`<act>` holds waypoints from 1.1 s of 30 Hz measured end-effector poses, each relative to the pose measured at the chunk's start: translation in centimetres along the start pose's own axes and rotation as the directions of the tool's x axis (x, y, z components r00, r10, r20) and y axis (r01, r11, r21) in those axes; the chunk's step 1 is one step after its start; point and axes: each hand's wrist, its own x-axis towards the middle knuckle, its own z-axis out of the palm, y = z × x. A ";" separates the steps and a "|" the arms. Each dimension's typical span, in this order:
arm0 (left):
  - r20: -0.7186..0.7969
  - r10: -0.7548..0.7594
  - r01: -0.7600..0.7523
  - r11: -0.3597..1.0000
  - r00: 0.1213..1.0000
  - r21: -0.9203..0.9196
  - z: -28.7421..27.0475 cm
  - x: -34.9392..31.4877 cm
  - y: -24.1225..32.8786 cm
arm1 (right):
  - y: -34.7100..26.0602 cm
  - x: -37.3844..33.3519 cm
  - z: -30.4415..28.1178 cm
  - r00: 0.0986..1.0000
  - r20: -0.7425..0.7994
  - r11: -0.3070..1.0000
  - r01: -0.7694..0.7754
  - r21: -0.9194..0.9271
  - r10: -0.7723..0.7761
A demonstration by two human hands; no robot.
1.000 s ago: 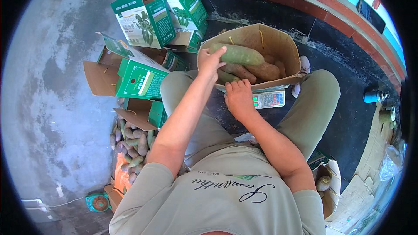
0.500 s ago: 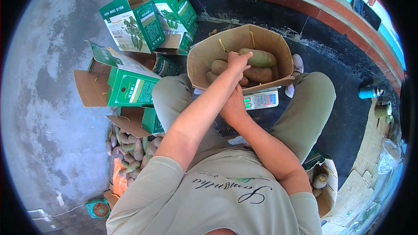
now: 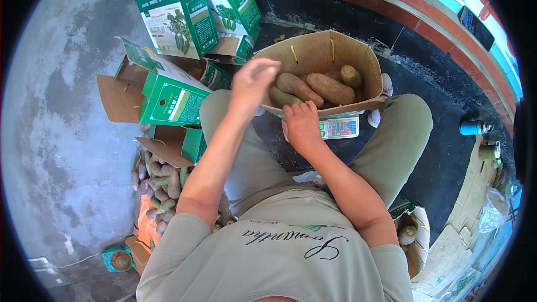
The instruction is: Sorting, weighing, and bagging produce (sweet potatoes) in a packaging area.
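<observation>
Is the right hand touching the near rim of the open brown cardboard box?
Touching: in the head view, the right hand grips the near rim of the brown cardboard box, fingers over its edge.

head view: single worn fisheye | looks steeply down from above the person's chest | close to open brown cardboard box (image 3: pixel 321 56) | edges bend at dark rim

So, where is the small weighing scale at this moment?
In the head view the weighing scale sits just right of centre, under the front edge of the brown cardboard box of tubers, beside the right hand and between the person's knees.
</observation>
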 end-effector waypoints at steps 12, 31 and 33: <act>-0.669 -0.084 0.224 0.966 0.738 0.125 -16.0 -17.5 -9.6 | 0.8 0.1 -2.3 0.999 -0.040 0.999 0.014 0.041 -0.013; -0.142 -0.816 0.348 0.076 0.560 0.934 -15.7 -49.6 -45.3 | 3.3 -0.1 -1.5 0.982 -0.178 0.996 -0.074 -0.044 0.065; -0.273 -0.868 0.700 0.113 0.415 0.705 -13.6 -49.3 -44.0 | 3.6 -0.4 -1.6 0.989 -0.142 0.993 -0.057 -0.103 0.042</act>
